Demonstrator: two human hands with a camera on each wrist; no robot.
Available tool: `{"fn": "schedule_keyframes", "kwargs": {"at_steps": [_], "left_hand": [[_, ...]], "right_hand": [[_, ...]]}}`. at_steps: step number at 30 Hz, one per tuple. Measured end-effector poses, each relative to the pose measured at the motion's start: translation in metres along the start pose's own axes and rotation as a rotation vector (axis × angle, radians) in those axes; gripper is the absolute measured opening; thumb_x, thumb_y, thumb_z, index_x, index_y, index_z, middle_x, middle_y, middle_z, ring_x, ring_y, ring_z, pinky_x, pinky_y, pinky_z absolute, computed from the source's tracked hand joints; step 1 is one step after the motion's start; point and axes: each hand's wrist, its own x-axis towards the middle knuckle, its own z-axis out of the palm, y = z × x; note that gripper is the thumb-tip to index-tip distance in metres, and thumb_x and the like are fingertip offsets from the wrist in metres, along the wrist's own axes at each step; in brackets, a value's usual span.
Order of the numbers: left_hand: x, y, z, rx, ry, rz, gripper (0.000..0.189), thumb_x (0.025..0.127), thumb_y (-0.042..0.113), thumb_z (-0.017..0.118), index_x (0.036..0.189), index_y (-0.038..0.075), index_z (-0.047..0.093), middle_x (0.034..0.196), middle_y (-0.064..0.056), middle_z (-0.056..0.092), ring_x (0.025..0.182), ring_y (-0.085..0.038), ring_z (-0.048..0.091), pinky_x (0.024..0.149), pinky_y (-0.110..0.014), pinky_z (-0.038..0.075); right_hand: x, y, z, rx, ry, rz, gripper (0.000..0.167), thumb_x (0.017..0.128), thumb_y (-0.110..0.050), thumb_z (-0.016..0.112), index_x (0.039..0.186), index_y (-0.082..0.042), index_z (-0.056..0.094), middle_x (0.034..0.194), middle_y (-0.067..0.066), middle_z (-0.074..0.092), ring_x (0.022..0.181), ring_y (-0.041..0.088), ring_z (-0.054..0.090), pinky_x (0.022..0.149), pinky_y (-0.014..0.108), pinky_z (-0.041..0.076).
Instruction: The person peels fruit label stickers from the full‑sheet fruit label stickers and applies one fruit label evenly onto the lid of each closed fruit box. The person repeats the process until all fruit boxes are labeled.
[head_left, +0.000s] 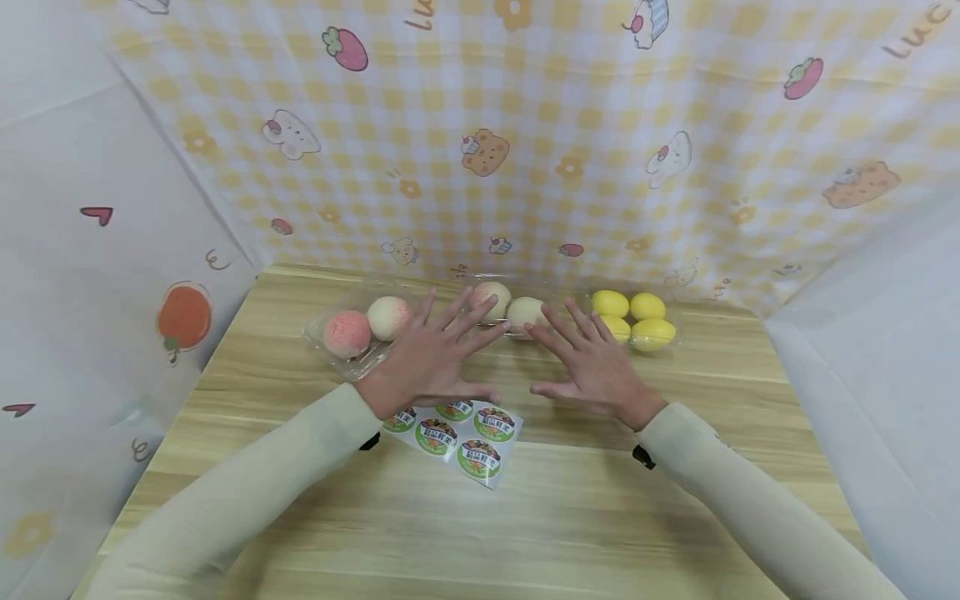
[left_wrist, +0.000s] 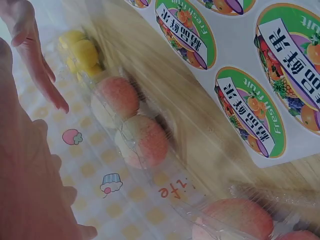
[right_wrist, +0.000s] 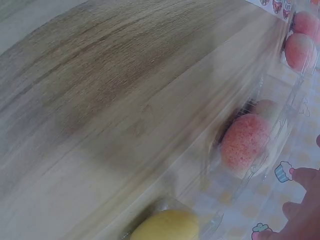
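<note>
Both hands are held over the table with palms down and fingers spread, holding nothing. In the head view my left hand [head_left: 431, 360] lies between the left clear box and the middle one, its wrist over the far edge of a sheet of round fruit stickers [head_left: 480, 446]. My right hand [head_left: 598, 371] is nearest the right box, its fingertips overlapping the yellow lemons [head_left: 653, 335]. Two pink-and-cream peaches [head_left: 347, 335] sit in the left box, and two paler peaches [head_left: 491, 302] in the middle one. The left wrist view shows the stickers [left_wrist: 250, 112] printed "Fresh fruit".
The clear plastic boxes [head_left: 360, 364] stand in a row along the back of the wooden table [head_left: 570, 517]. Behind them hangs a yellow checked cloth [head_left: 570, 108]. White side panels [head_left: 870, 367] flank the table left and right.
</note>
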Motion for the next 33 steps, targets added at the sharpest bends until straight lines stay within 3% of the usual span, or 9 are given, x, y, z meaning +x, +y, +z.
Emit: {"fn": "schedule_keyframes", "kwargs": {"at_steps": [6,11,16,20,23,27,29,33], "left_hand": [[0.005,-0.002,0.001,-0.039,-0.007,-0.032,0.103,0.092,0.092,0.051,0.173,0.031,0.037,0.184,-0.004,0.014,0.168,-0.034,0.011,0.127,-0.073,0.013],[0.015,-0.004,0.003,-0.039,-0.061,-0.061,0.104,0.093,0.093,0.049,0.175,0.031,0.031,0.184,-0.003,0.009,0.168,-0.036,0.011,0.128,-0.072,0.007],[0.020,-0.006,0.007,-0.077,-0.096,-0.080,0.103,0.094,0.092,0.048,0.176,0.032,0.028,0.185,-0.002,0.009,0.169,-0.035,0.003,0.128,-0.072,0.000],[0.020,-0.008,0.010,-0.080,-0.121,-0.102,0.101,0.095,0.092,0.045,0.177,0.036,0.023,0.185,-0.001,0.004,0.168,-0.031,-0.007,0.127,-0.072,-0.004],[0.019,-0.011,0.012,-0.077,-0.124,-0.109,0.105,0.092,0.099,0.029,0.176,0.038,0.021,0.185,0.000,0.002,0.168,-0.029,-0.010,0.127,-0.071,-0.006],[0.015,-0.014,0.014,-0.076,-0.123,-0.114,0.105,0.092,0.099,0.029,0.176,0.038,0.024,0.185,0.000,0.003,0.168,-0.030,-0.010,0.127,-0.071,-0.006],[0.013,-0.015,0.014,-0.076,-0.117,-0.116,0.101,0.094,0.095,0.039,0.176,0.038,0.026,0.185,0.000,0.004,0.168,-0.031,-0.007,0.128,-0.071,-0.004],[0.009,-0.017,0.015,-0.078,-0.132,-0.128,0.110,0.087,0.102,0.011,0.176,0.039,0.025,0.184,0.001,0.001,0.168,-0.033,-0.006,0.128,-0.072,-0.003]], "right_hand": [[0.008,-0.002,0.005,0.025,0.024,-0.003,0.108,0.095,-0.097,0.019,0.173,-0.024,0.038,0.182,0.009,0.021,0.166,0.047,0.014,0.127,0.074,0.014],[0.019,-0.004,0.012,0.033,0.012,0.007,0.111,0.093,-0.099,0.018,0.174,-0.026,0.034,0.182,0.009,0.020,0.168,0.043,0.007,0.128,0.074,0.010],[0.027,-0.006,0.018,0.028,0.027,0.018,0.115,0.089,-0.102,0.014,0.175,-0.029,0.032,0.182,0.009,0.021,0.169,0.037,0.000,0.128,0.074,0.006],[0.029,-0.006,0.018,0.031,0.032,0.025,0.115,0.088,-0.103,0.014,0.175,-0.030,0.031,0.183,0.006,0.018,0.169,0.035,-0.003,0.128,0.072,0.002],[0.028,-0.006,0.017,0.038,0.031,0.028,0.117,0.088,-0.103,0.014,0.175,-0.027,0.033,0.183,0.006,0.015,0.169,0.037,-0.003,0.129,0.071,-0.001],[0.025,-0.003,0.017,0.039,0.038,0.034,0.119,0.087,-0.103,0.014,0.174,-0.025,0.035,0.183,0.009,0.018,0.168,0.040,0.001,0.128,0.074,0.002],[0.022,-0.001,0.017,0.040,0.041,0.042,0.119,0.087,-0.104,0.014,0.173,-0.025,0.036,0.182,0.011,0.021,0.168,0.043,0.003,0.127,0.075,0.004],[0.019,0.002,0.017,0.029,0.035,0.058,0.120,0.086,-0.104,0.015,0.174,-0.025,0.035,0.181,0.012,0.024,0.168,0.044,0.006,0.127,0.076,0.007]]}}
